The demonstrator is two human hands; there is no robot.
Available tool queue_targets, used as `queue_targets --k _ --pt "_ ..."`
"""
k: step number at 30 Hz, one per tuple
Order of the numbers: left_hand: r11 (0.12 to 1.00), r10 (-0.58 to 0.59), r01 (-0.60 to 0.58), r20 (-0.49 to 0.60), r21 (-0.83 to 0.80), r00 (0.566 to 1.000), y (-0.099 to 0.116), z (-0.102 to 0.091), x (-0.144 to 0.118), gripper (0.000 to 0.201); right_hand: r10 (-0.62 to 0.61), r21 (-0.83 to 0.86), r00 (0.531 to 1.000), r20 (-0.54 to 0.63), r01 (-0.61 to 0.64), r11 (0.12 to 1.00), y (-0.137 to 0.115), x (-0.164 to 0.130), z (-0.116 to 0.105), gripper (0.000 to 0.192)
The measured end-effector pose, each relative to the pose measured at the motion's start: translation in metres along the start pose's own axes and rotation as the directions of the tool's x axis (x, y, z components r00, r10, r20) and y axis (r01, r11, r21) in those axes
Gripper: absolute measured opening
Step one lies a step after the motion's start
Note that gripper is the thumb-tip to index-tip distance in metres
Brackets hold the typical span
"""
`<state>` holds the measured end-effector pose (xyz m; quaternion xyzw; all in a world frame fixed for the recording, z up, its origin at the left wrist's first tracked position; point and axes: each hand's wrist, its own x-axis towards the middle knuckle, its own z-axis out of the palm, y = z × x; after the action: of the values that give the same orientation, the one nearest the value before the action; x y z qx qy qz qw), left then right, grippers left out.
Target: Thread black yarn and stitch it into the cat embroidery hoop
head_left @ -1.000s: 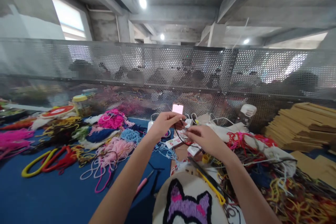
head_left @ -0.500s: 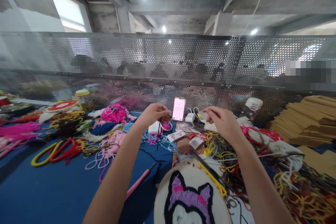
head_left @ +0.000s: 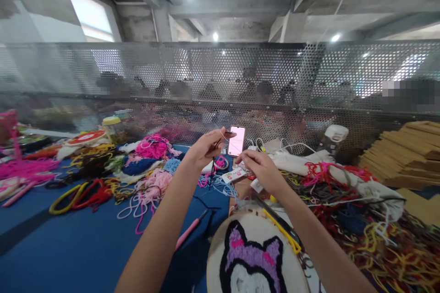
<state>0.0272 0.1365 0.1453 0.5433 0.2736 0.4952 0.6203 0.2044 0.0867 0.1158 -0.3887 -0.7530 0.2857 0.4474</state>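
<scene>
My left hand [head_left: 206, 148] is raised above the blue table [head_left: 68, 247], pinching a thin needle-like tool with a dark yarn strand [head_left: 213, 165] hanging from it. My right hand [head_left: 263, 170] hovers just right of it with fingers curled and pinched near the yarn; what it grips is too small to tell. Behind the hands a phone [head_left: 237, 140] stands upright with a lit pink screen. Near my body lies an embroidery hoop [head_left: 254, 261] with a tufted purple and black cat face.
Heaps of coloured yarn [head_left: 147, 165] cover the left and right of the table. A pink punch needle [head_left: 188, 233] lies by the hoop. Stacked cardboard [head_left: 405, 155] sits far right. A perforated metal screen [head_left: 220, 82] closes the back, people seated behind it.
My left hand rose slightly with the tool and dark yarn. My right hand came back in toward it from the right and dropped lower.
</scene>
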Motion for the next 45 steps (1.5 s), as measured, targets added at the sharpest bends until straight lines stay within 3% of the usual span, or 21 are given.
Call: queue_targets --k 3,10,15,19,22,24,26,27,32,34,37,41,45 --pt "1.0 -0.019 0.02 0.047 -0.024 0.999 0.007 0.002 -0.006 0.015 0.074 0.066 0.997 0.001 -0.074 0.995 0.006 0.0 0.01 0.027" --pt "0.997 -0.019 0.014 -0.071 -0.073 0.997 0.018 0.006 -0.013 0.015 0.221 0.416 0.97 0.098 -0.241 0.877 0.004 0.0 0.029 0.026" --pt "0.997 -0.004 0.007 -0.047 0.073 0.999 0.026 0.001 -0.018 0.008 0.236 0.49 0.959 0.155 -0.282 0.825 0.01 0.0 0.036 0.026" --pt "0.973 0.039 -0.019 -0.079 0.229 0.996 0.033 0.0 -0.023 0.01 0.222 0.361 0.968 0.121 -0.251 0.898 0.009 0.0 0.038 0.023" --pt "0.958 0.094 -0.057 -0.117 0.282 0.989 0.031 0.005 -0.022 0.01 0.093 0.168 0.985 -0.143 -0.068 0.983 0.003 -0.004 0.037 0.015" --pt "0.959 0.145 -0.104 -0.137 0.265 0.98 0.027 0.009 -0.02 0.011 -0.099 -0.014 0.949 -0.3 0.1 0.995 -0.002 -0.008 0.036 0.013" --pt "0.965 0.186 -0.151 -0.154 0.213 0.97 0.021 0.014 -0.018 0.012 -0.227 -0.132 0.936 -0.27 0.198 0.971 -0.006 -0.012 0.038 0.01" --pt "0.969 0.199 -0.17 -0.159 0.18 0.967 0.018 0.018 -0.017 0.013 -0.217 -0.123 0.951 -0.222 0.194 0.973 -0.007 -0.014 0.039 0.01" --pt "0.977 0.213 -0.213 -0.163 0.014 0.963 0.003 0.039 -0.016 0.016 -0.021 0.139 0.973 -0.231 0.054 0.989 -0.003 -0.01 0.046 0.036" --pt "0.976 0.206 -0.213 -0.157 -0.032 0.966 -0.003 0.047 -0.016 0.017 0.002 0.311 0.988 -0.152 0.046 0.949 -0.001 -0.005 0.045 0.036" --pt "0.981 0.173 -0.183 -0.154 -0.057 0.973 -0.013 0.054 -0.015 0.017 0.07 0.477 0.997 0.02 -0.071 0.876 0.0 0.0 0.039 0.032" --pt "0.981 0.181 -0.189 -0.137 -0.049 0.974 -0.021 0.051 -0.011 0.016 0.165 0.251 0.982 0.096 -0.184 0.95 0.0 -0.001 0.027 0.023" --pt "0.975 0.21 -0.218 -0.148 -0.038 0.966 -0.025 0.04 -0.005 0.016 0.062 -0.108 0.991 0.115 -0.05 0.993 -0.011 -0.009 0.009 0.03"
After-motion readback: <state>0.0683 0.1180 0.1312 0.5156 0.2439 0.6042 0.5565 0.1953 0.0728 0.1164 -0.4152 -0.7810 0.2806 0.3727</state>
